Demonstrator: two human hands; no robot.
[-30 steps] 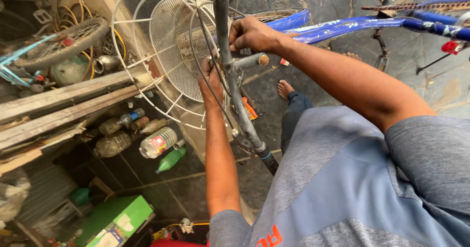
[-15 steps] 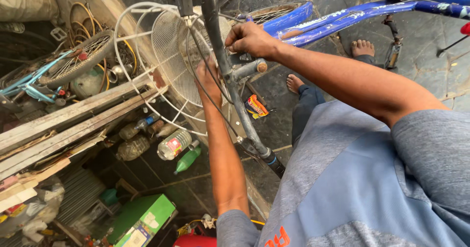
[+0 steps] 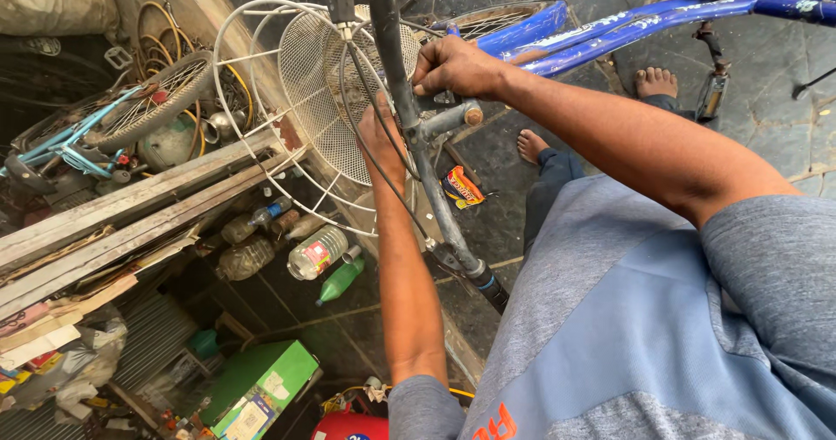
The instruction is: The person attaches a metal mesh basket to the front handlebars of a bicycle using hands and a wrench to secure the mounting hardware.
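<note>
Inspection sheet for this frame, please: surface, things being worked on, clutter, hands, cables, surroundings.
Surface: dark stone floor, worn.
Job's things: grey handlebar with white wire basket, on a blue bicycle frame.
Clutter: plastic bottles, green box, wooden planks, spare wheel, snack wrapper.
Hands: left hand behind the bar by the basket; right hand gripping near the stem.
Cables: thin brake cable along the bar.
Surroundings: the person's bare feet.
</note>
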